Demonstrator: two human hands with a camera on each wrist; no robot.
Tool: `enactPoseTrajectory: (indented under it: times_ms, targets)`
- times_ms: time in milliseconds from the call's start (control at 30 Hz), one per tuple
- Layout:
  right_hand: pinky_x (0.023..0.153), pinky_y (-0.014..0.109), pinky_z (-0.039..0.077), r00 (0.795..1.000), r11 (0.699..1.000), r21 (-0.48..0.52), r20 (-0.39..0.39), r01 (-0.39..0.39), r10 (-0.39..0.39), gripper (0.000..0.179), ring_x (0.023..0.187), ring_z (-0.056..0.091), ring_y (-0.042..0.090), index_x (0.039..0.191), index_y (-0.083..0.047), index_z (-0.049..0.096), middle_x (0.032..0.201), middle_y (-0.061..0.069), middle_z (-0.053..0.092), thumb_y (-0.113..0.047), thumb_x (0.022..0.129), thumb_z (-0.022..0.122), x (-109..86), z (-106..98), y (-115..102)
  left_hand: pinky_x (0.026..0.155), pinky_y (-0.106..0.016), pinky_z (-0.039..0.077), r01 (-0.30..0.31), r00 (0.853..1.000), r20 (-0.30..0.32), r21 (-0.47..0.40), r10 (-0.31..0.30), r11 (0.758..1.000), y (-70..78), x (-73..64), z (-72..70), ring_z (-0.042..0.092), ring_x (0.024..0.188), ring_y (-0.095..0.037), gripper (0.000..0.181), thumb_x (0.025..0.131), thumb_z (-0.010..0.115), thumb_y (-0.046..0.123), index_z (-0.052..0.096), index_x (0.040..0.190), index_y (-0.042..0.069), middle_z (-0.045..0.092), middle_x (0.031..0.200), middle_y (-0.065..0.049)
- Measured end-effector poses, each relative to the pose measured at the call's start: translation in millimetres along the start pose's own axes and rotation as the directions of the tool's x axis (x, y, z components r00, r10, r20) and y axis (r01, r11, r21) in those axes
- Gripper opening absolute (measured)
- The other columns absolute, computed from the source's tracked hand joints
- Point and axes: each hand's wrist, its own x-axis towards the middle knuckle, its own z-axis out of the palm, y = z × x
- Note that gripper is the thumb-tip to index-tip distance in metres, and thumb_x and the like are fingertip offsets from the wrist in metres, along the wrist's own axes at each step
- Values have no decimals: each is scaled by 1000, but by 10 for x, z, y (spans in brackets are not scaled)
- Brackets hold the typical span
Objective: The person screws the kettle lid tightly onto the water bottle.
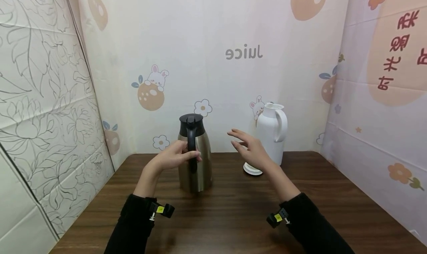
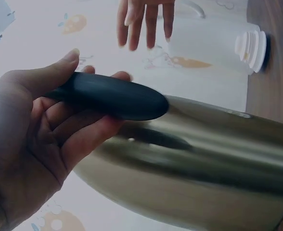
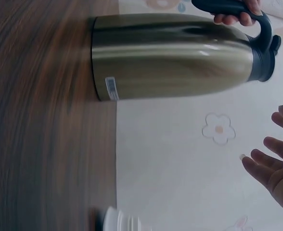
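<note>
A steel-coloured vacuum jug [image 1: 204,169] with a black lid stands upright at the middle of the table. My left hand [image 1: 170,157] grips its black handle [image 2: 122,96]; the left wrist view shows the fingers curled around it. To the right, my right hand [image 1: 251,150] is in the air with its fingers loosely spread, holding nothing. Behind that hand stands a white vacuum jug [image 1: 271,131] with its top uncovered, partly hidden by the forearm. A round white lid [image 1: 252,170] lies on the table in front of it.
The brown wooden table [image 1: 220,224] reaches back to a printed curtain [image 1: 200,54] close behind both jugs. More printed cloth hangs at the left and the right. A small label [image 3: 111,88] is stuck near the steel jug's base.
</note>
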Motion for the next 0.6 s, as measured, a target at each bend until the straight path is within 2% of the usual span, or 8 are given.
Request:
enactPoseTrajectory:
  times_ms: [133, 267, 433, 600]
  targets:
    - [103, 51, 55, 999, 1000, -15, 27, -26, 26, 40, 150, 44, 32, 150, -14, 59, 162, 10, 47, -22, 111, 59, -45, -85, 62, 92, -44, 55, 0, 997, -71, 29, 2, 1000, -80, 24, 15, 70, 97, -18, 27, 108, 64, 32, 80, 102, 11, 80, 95, -4]
    - [103, 53, 54, 998, 999, -28, 48, -38, 40, 40, 149, 45, 34, 151, -15, 59, 162, 12, 47, -21, 111, 59, -79, -146, 130, 93, -47, 57, 37, 987, -159, 46, -30, 998, -152, 40, 27, 73, 99, -19, 26, 108, 65, 32, 79, 103, 10, 80, 95, -4]
    - [101, 52, 56, 997, 998, -60, 63, -33, 37, 40, 148, 47, 35, 150, -14, 59, 161, 14, 48, -21, 111, 59, -113, -198, 211, 91, -49, 59, 89, 957, -282, 65, -67, 994, -259, 64, 26, 76, 97, -22, 26, 108, 65, 30, 77, 104, 8, 80, 96, -7]
    - [101, 52, 56, 996, 996, -77, 78, -39, 45, 40, 148, 47, 35, 151, -13, 58, 162, 14, 47, -21, 111, 58, -140, -249, 263, 92, -52, 58, 132, 911, -404, 102, -80, 986, -408, 78, -5, 76, 101, -27, 27, 109, 63, 29, 77, 106, 6, 80, 99, -8]
